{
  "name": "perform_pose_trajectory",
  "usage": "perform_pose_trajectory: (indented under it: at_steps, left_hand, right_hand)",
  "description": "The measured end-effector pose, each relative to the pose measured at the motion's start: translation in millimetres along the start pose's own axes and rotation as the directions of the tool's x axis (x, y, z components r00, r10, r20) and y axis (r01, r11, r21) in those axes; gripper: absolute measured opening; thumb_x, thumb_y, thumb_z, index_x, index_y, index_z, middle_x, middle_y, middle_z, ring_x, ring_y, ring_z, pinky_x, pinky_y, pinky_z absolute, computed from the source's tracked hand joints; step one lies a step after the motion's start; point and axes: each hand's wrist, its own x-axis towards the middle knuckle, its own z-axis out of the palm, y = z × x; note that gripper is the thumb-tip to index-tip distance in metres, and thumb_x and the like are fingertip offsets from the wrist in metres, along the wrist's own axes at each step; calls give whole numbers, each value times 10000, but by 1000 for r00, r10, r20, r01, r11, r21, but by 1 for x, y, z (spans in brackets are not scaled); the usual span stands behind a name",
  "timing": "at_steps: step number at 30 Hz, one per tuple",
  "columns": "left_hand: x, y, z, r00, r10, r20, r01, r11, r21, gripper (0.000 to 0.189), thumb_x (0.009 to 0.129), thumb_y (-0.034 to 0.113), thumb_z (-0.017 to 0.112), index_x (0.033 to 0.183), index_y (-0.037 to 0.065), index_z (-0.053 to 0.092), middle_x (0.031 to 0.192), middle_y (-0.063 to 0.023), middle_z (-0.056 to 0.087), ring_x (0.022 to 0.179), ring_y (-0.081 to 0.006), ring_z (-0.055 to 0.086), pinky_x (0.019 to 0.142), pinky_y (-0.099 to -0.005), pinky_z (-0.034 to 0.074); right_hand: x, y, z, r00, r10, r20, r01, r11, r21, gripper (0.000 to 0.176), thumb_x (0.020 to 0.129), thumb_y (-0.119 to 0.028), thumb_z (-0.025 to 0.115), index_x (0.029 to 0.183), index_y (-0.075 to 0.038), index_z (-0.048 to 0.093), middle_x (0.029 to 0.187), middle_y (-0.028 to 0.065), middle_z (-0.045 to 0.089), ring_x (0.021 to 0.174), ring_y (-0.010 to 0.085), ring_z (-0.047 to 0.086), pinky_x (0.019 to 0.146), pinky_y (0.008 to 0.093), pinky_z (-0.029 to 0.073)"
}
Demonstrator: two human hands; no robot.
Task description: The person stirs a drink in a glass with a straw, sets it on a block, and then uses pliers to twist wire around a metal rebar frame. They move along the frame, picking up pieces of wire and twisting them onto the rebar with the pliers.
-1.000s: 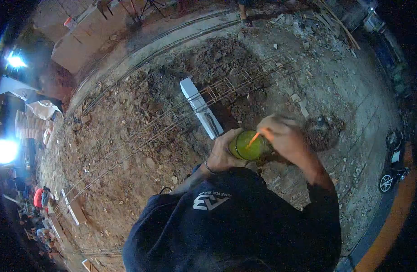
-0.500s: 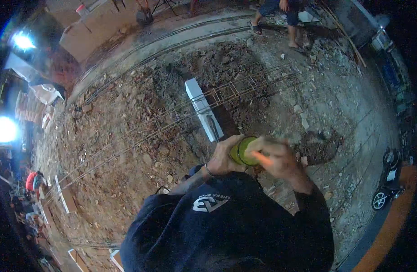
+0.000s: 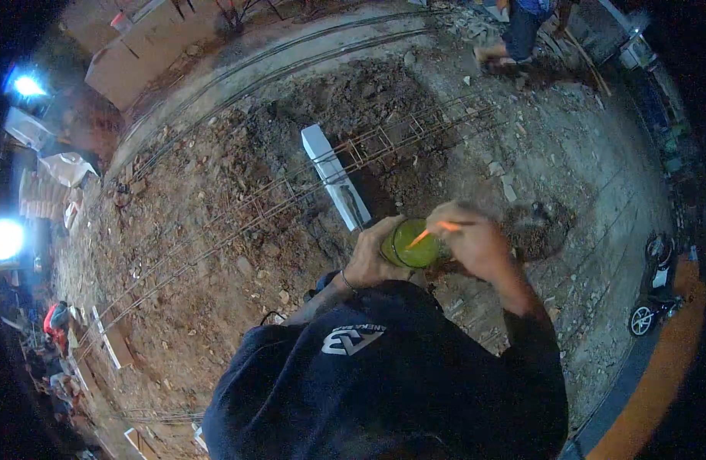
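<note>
Green in the round cup [image 3: 420, 253], with a darker line around part of its side. Holds this cup in the left hand [image 3: 370, 255], with fingers wrapped closely against its side, just beyond the dark blue jacket [image 3: 383, 391]. Wears a thin band [image 3: 348, 283] around the left wrist. Holds an orange stick [image 3: 437, 229] in the right hand [image 3: 482, 242], with fingers closed narrowly about its upper part, slightly blurred. Slants the stick down toward the left, with its lower end within the cup's round outline; cannot tell how deep from this view. Bears a white logo [image 3: 353, 340] on the front of the jacket. Beyond the left hand, on rough brown ground [image 3: 215, 268], lies a long white block [image 3: 319, 153], marked with a dark patch [image 3: 355, 203] near its closer end and crossed above by a ladder-like steel bar frame [image 3: 383, 139]. Near the top right, in dark shorts, bends or steps a person [image 3: 521, 34] on the rubble. At the far right, stands a motorcycle [image 3: 654, 310] beside an orange strip [image 3: 659, 360]. At the left edge, glare two bright lamps [image 3: 1, 239], well apart from both hands, above a person in red [image 3: 55, 323].
</note>
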Motion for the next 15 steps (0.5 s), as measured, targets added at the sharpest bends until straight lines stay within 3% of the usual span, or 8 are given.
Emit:
perform_pose_trajectory:
  at_steps: [3,5,7,8,9,11,15]
  left_hand:
    - [2,3,-1,1000,-3,-21,2,999,-52,779,453,264,773,1086,-49,445,1008,-180,534,946,-300,539,809,-354,422]
    - [0,-7,-1,999,-30,-18,30,998,-49,769,458,253,774,1086,-48,447,1006,-175,535,947,-293,540,808,-349,423]
    - [3,-4,-3,999,-45,-6,44,998,-43,760,463,242,775,1086,-46,449,1005,-171,537,947,-285,540,806,-343,424]
    - [3,0,-4,999,-44,-9,44,997,-66,754,468,230,774,1088,-48,447,1006,-168,537,950,-281,538,809,-341,421]
    - [5,3,-4,999,-46,-12,45,995,-91,749,473,218,773,1090,-49,445,1008,-165,537,953,-276,537,812,-339,419]
    - [7,4,-6,999,-42,-4,41,996,-75,744,477,203,769,1094,-52,441,1007,-162,537,958,-270,534,816,-337,416]
    - [8,3,-9,1000,-7,-15,6,999,-50,749,479,192,764,1099,-65,431,1006,-156,537,971,-260,525,829,-336,406]
  right_hand:
    - [-1,7,10,994,-79,76,76,996,41,154,751,-82,573,897,-38,551,879,91,569,814,204,560,718,306,447]
    - [2,-6,2,1000,-10,0,10,999,47,172,748,-101,588,902,-36,547,857,96,567,789,198,558,706,299,446]
    - [4,-9,-5,976,171,-132,-119,935,333,115,749,-117,592,786,-26,533,803,87,575,770,208,572,709,299,439]
    - [7,-11,-10,994,54,-91,-31,970,240,129,759,-128,591,791,-15,538,809,84,583,777,189,573,713,285,438]
    - [9,-14,-13,994,55,-98,-30,971,238,129,759,-128,591,791,-15,538,809,84,583,777,189,573,713,285,438]
    - [11,-20,-17,992,-17,-126,23,999,43,143,766,-130,587,812,-3,538,790,74,591,759,166,574,698,275,443]
    - [12,-36,-44,969,85,-231,-59,992,115,163,769,-140,590,833,-2,532,778,64,593,742,144,571,683,270,447]
